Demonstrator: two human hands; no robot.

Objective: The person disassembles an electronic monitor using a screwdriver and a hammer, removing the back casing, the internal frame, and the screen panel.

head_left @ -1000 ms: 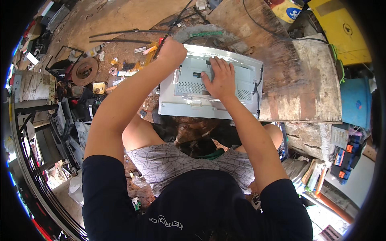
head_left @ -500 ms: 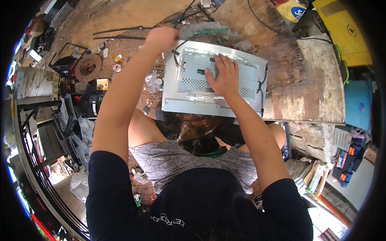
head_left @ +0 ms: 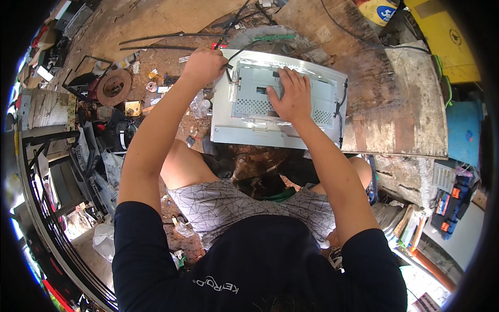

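**Head view: both hands at a stripped monitor panel**

Head view shows a person seated over a pale grey monitor panel (head_left: 260,130), lying back-side up on a worn wooden table (head_left: 405,119), its near edge above the person's knees. The right hand (head_left: 291,96) rests flat and spread, fingers wide, on the panel's perforated metal shield (head_left: 249,106). The left hand (head_left: 204,66) is closed in a fist at the panel's upper left corner, gripping a black cable (head_left: 236,49) that runs from the panel. A rusty metal disc (head_left: 114,87) lies well apart to the left amid scattered scrap. A yellow container (head_left: 442,36) stands at far right.
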